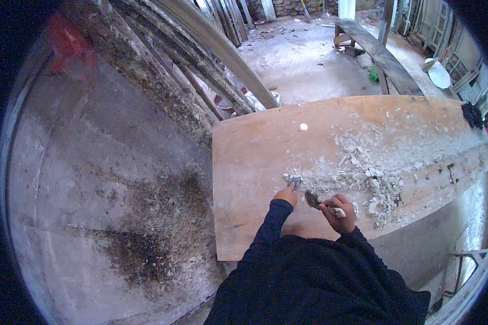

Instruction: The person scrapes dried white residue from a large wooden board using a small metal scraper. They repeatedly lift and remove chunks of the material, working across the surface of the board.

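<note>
My left hand (pixel 285 196) is closed at the left end of a strip of pale flakes, gripping a small flat grey piece (pixel 293 181) whose kind I cannot make out. Close by on the right, my right hand (pixel 341 214) is wrapped round a short tool (pixel 312 199) with a dark, rounded head pointing left toward the left hand; whether it is a brush or a scraper is unclear. Both hands are over a light brown wooden board (pixel 249 162). Whitish flakes and chips (pixel 382 187) lie heaped and scattered across its middle and right side.
A small white disc (pixel 303 127) lies on the board, and a black bundle (pixel 472 115) sits at its far right corner. Long timbers (pixel 217 49) lean at the back left, beside a stained grey surface (pixel 92 162). Beyond stands a narrow plank bench (pixel 382 57).
</note>
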`<state>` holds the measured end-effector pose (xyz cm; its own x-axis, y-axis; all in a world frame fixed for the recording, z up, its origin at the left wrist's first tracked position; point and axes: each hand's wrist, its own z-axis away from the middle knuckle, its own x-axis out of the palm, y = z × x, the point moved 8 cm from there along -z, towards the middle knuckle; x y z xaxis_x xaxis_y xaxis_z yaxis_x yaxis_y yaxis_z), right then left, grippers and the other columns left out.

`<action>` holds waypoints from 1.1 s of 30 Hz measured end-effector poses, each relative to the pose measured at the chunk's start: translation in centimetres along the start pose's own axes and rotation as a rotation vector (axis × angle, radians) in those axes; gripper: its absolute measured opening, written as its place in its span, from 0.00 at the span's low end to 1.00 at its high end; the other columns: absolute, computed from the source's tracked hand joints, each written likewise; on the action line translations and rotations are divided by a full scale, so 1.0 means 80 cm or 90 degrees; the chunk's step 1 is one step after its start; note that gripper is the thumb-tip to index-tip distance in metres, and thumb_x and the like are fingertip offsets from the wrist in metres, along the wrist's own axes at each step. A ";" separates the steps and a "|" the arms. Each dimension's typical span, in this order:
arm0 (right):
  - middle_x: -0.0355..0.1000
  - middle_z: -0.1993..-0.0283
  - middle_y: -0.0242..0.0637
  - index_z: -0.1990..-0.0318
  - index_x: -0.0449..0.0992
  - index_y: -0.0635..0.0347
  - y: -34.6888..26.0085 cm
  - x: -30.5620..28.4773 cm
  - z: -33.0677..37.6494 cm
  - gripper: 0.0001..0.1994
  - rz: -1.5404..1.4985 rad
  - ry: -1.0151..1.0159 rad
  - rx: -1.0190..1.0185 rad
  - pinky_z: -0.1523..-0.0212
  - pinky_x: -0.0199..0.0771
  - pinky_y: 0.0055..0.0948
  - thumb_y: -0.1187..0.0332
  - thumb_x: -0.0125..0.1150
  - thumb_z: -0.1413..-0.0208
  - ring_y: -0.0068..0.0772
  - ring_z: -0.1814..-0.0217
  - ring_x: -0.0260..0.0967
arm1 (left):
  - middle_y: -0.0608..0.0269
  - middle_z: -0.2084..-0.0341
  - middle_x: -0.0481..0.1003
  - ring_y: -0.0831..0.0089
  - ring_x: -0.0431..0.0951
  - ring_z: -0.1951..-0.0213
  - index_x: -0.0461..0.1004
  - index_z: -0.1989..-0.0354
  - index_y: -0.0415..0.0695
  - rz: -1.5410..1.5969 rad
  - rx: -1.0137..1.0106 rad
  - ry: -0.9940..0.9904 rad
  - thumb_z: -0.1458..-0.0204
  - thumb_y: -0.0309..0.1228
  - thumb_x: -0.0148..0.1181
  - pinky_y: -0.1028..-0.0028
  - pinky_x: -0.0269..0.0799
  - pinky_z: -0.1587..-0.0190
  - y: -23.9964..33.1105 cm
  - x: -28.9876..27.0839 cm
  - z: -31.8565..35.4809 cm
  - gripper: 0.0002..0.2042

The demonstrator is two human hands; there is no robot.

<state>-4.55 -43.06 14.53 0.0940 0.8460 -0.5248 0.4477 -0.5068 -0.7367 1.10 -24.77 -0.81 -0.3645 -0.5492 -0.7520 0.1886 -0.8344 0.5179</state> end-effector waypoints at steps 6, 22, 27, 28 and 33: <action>0.67 0.76 0.37 0.75 0.72 0.58 0.008 -0.002 0.015 0.06 -0.023 -0.022 0.046 0.77 0.65 0.29 0.70 0.64 0.58 0.35 0.76 0.67 | 0.42 0.62 0.71 0.49 0.71 0.60 0.60 0.45 0.51 -0.019 -0.042 -0.067 0.50 0.39 0.41 0.58 0.65 0.55 -0.020 0.004 0.082 0.22; 0.66 0.77 0.37 0.75 0.72 0.57 -0.010 0.011 0.011 0.06 -0.051 -0.041 0.002 0.79 0.65 0.30 0.70 0.64 0.58 0.37 0.78 0.67 | 0.40 0.68 0.71 0.47 0.72 0.64 0.58 0.43 0.55 0.064 -0.099 0.000 0.49 0.38 0.41 0.56 0.67 0.59 -0.044 0.026 0.137 0.22; 0.66 0.77 0.37 0.75 0.72 0.56 -0.003 0.012 0.012 0.06 -0.059 -0.040 0.002 0.79 0.66 0.30 0.69 0.64 0.58 0.37 0.78 0.67 | 0.40 0.68 0.71 0.47 0.72 0.64 0.55 0.42 0.55 0.037 -0.153 0.023 0.49 0.38 0.41 0.55 0.66 0.60 -0.032 0.014 0.100 0.23; 0.66 0.77 0.37 0.75 0.72 0.56 -0.006 0.012 0.011 0.06 -0.055 -0.037 -0.002 0.79 0.66 0.29 0.69 0.64 0.58 0.37 0.78 0.67 | 0.40 0.68 0.71 0.47 0.72 0.65 0.55 0.42 0.56 0.032 -0.143 0.039 0.49 0.38 0.41 0.55 0.66 0.60 -0.033 0.013 0.085 0.23; 0.66 0.77 0.37 0.75 0.72 0.57 -0.009 0.008 0.011 0.06 -0.041 -0.048 0.005 0.78 0.66 0.29 0.69 0.64 0.58 0.37 0.78 0.67 | 0.40 0.68 0.71 0.47 0.72 0.64 0.58 0.43 0.55 0.015 -0.093 0.032 0.49 0.38 0.42 0.54 0.66 0.59 -0.031 0.006 0.076 0.22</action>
<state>-5.62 -42.29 14.32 -0.0026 0.8618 -0.5072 0.4443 -0.4534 -0.7727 -5.10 -22.70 0.00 -0.3129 -0.5679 -0.7613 0.3287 -0.8168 0.4742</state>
